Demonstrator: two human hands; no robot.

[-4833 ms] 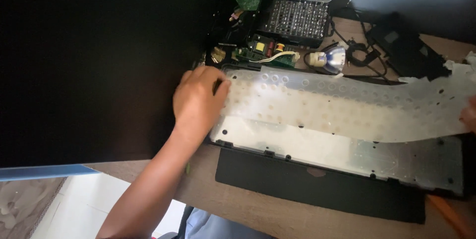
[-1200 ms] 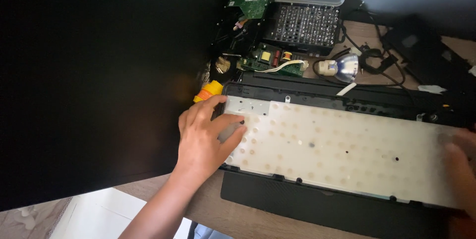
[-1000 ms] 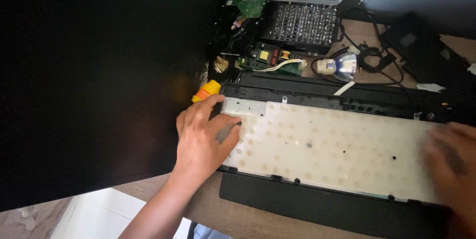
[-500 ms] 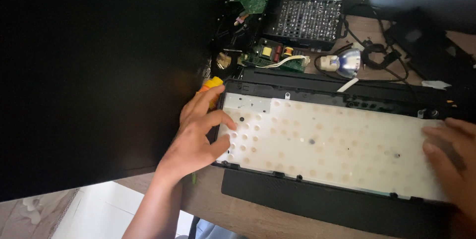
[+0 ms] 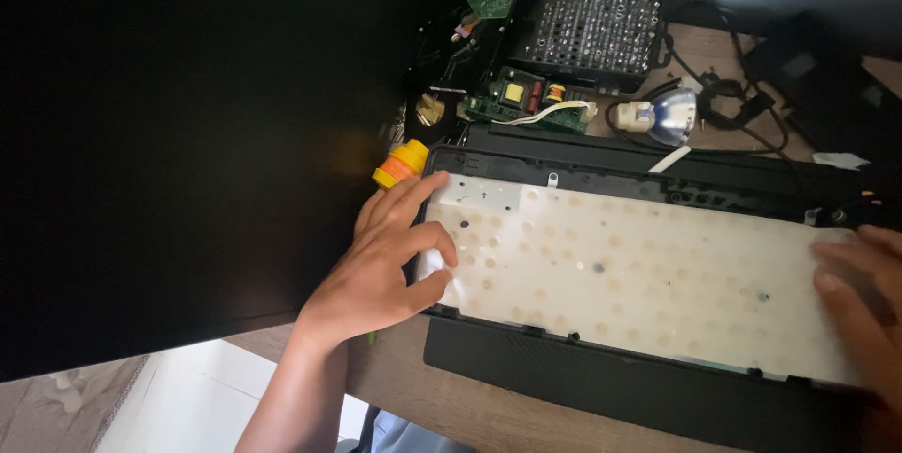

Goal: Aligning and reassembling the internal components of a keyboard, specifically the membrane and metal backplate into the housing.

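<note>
Head view — both hands, left hand [image 5: 376, 265] & right hand [image 5: 860, 298], flat on translucent dimpled membrane sheet [image 5: 620, 270].

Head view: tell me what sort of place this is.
Probably a home electronics repair desk. A wooden desk holds an opened black keyboard base with its white membrane sheet exposed, a bare green circuit board, a projector lamp bulb and a case of screwdriver bits.
</note>
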